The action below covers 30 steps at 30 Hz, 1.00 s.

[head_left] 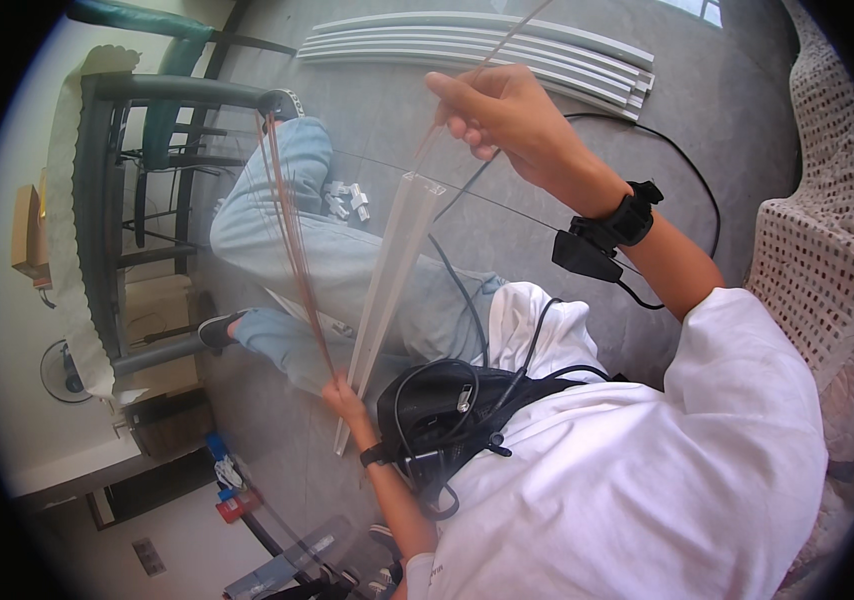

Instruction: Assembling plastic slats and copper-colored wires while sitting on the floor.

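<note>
My left hand (345,398) is closed round one end of a bundle of thin brown strips (294,240), which fans out toward the far left over my jeans. Raised at the upper middle, my right hand (492,115) pinches a single thin brown strip (509,38) between thumb and fingers. That strip's lower end points down toward the open end of a long white channel profile (387,265); whether they touch I cannot tell. The profile lies slanted across my legs, its near end beside my left hand.
Several long white profiles (477,50) lie on the grey floor at the back. Small white pieces (347,200) sit by my leg. A dark-framed table (97,220) stands at left. A black cable (712,200) loops right, near a crocheted cover (827,200). A black bag (417,410) rests at my waist.
</note>
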Each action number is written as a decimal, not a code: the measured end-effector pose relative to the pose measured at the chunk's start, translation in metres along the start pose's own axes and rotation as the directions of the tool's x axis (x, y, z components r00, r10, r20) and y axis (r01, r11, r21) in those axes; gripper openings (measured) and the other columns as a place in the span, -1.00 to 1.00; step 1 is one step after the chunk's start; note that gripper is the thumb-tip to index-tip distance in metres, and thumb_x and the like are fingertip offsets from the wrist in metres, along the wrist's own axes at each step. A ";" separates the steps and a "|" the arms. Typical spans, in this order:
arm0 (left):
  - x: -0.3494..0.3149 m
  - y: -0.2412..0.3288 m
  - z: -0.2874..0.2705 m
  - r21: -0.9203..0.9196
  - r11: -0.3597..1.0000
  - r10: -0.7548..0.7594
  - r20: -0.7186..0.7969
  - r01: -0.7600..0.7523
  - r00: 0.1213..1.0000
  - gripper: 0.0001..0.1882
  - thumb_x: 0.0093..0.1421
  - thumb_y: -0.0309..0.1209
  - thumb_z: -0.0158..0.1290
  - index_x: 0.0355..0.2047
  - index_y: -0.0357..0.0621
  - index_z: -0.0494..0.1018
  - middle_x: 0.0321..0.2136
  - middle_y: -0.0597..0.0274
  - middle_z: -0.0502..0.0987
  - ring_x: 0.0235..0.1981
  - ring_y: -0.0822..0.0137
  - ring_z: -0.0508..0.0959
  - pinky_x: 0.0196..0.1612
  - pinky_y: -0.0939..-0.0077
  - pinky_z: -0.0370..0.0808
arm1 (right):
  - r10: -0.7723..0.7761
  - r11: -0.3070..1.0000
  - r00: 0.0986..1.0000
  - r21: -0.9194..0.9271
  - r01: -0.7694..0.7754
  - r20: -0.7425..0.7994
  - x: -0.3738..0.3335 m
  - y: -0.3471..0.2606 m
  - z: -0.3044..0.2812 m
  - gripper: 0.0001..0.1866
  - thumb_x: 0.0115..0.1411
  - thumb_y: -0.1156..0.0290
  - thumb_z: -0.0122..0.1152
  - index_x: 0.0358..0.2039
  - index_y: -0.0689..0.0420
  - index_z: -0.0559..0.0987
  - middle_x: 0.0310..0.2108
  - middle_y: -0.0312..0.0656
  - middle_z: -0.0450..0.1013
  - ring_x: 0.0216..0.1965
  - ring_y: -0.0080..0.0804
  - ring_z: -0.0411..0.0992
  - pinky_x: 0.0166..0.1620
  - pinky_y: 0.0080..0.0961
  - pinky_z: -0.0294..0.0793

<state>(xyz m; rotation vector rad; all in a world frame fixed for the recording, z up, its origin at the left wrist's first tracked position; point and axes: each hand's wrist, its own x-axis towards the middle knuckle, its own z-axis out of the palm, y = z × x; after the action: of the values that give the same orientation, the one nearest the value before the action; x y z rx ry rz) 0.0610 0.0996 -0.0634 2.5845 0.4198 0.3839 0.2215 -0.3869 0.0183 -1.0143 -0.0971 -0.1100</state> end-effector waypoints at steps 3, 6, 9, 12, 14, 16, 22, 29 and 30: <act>-0.001 0.002 0.000 -0.015 1.000 -0.006 -0.003 0.006 1.000 -0.62 0.19 -0.30 -0.07 -0.49 -0.51 0.44 -0.68 0.13 0.44 -0.59 0.42 0.36 -0.44 0.41 0.33 | -0.006 1.000 1.000 -0.004 0.006 0.010 0.000 0.000 0.001 -0.64 0.22 0.20 0.17 -0.45 0.32 0.56 -0.66 -0.27 0.46 -0.70 -0.69 0.39 -0.65 -0.83 0.38; -0.001 0.005 0.001 -0.025 1.000 -0.005 -0.006 0.005 1.000 -0.61 0.19 -0.30 -0.07 -0.48 -0.51 0.44 -0.68 0.13 0.44 -0.58 0.42 0.36 -0.44 0.41 0.33 | -0.010 0.999 1.000 -0.033 0.010 0.004 -0.002 -0.004 0.003 -0.64 0.22 0.21 0.17 -0.46 0.32 0.56 -0.66 -0.25 0.46 -0.70 -0.67 0.41 -0.62 -0.79 0.43; -0.002 0.008 0.005 -0.098 0.989 0.101 -0.083 -0.109 0.991 -0.55 0.16 -0.26 -0.03 -0.67 -0.46 0.27 -0.80 0.11 0.22 -0.69 0.35 0.19 -0.56 0.25 0.16 | -0.005 0.996 1.000 -0.087 0.003 -0.024 -0.004 -0.009 0.003 -0.64 0.22 0.22 0.17 -0.46 0.33 0.56 -0.66 -0.24 0.46 -0.69 -0.64 0.43 -0.60 -0.75 0.49; -0.003 0.009 0.005 -0.086 0.991 0.100 -0.088 -0.107 0.991 -0.56 0.16 -0.27 -0.03 -0.65 -0.48 0.28 -0.79 0.10 0.23 -0.68 0.35 0.20 -0.56 0.24 0.17 | -0.008 0.992 1.000 -0.122 0.008 0.001 -0.002 -0.014 0.006 -0.56 0.16 0.12 0.21 -0.45 0.36 0.58 -0.61 -0.26 0.42 -0.64 -0.66 0.34 -0.56 -0.79 0.34; -0.003 0.009 0.003 -0.069 0.995 0.062 -0.079 -0.068 0.995 -0.57 0.16 -0.27 -0.03 -0.65 -0.48 0.30 -0.79 0.11 0.24 -0.68 0.35 0.20 -0.55 0.25 0.18 | -0.111 0.986 0.993 -0.118 0.116 0.045 0.000 -0.016 0.009 -0.65 0.21 0.22 0.18 -0.47 0.32 0.56 -0.65 -0.22 0.47 -0.68 -0.61 0.44 -0.57 -0.69 0.53; -0.002 0.008 0.002 -0.074 0.995 0.059 -0.076 -0.065 0.995 -0.57 0.16 -0.28 -0.03 -0.64 -0.48 0.31 -0.79 0.12 0.25 -0.68 0.35 0.21 -0.55 0.25 0.19 | -0.083 0.989 0.996 -0.119 0.085 0.023 -0.002 -0.018 0.014 -0.64 0.21 0.22 0.19 -0.47 0.33 0.56 -0.65 -0.22 0.47 -0.68 -0.60 0.44 -0.57 -0.68 0.54; -0.006 -0.001 0.007 -0.080 0.997 -0.001 -0.212 -0.016 0.977 -0.60 0.16 -0.30 -0.03 -0.61 -0.50 0.38 -0.75 0.11 0.35 -0.66 0.28 0.31 -0.49 0.23 0.27 | -0.026 0.992 1.000 -0.122 0.026 0.003 -0.012 -0.023 0.023 -0.67 0.22 0.29 0.16 -0.49 0.35 0.57 -0.66 -0.23 0.45 -0.68 -0.60 0.43 -0.58 -0.66 0.52; -0.012 0.002 -0.014 -0.143 0.979 -0.169 -0.176 0.145 0.970 -0.62 0.09 -0.29 -0.02 -0.61 -0.47 0.43 -0.70 0.01 0.46 -0.63 0.25 0.42 -0.48 0.25 0.30 | -0.120 0.984 0.984 -0.118 0.136 0.134 -0.001 -0.035 0.021 -0.64 0.21 0.22 0.14 -0.48 0.32 0.56 -0.67 -0.30 0.39 -0.71 -0.66 0.32 -0.65 -0.72 0.31; -0.005 0.002 0.003 -0.172 0.978 -0.126 -0.054 0.115 0.991 -0.62 0.09 -0.29 -0.02 -0.61 -0.47 0.43 -0.70 0.01 0.46 -0.63 0.25 0.42 -0.48 0.25 0.30 | -0.049 0.997 0.985 -0.053 0.059 0.165 -0.002 -0.029 0.016 -0.60 0.20 0.13 0.16 -0.45 0.29 0.56 -0.68 -0.34 0.35 -0.72 -0.71 0.24 -0.68 -0.74 0.21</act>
<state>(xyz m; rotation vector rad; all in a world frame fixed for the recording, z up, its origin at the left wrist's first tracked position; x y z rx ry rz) 0.0578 0.0944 -0.0659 2.3741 0.5405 0.4408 0.2154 -0.3888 0.0509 -1.0781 -0.2726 -0.0792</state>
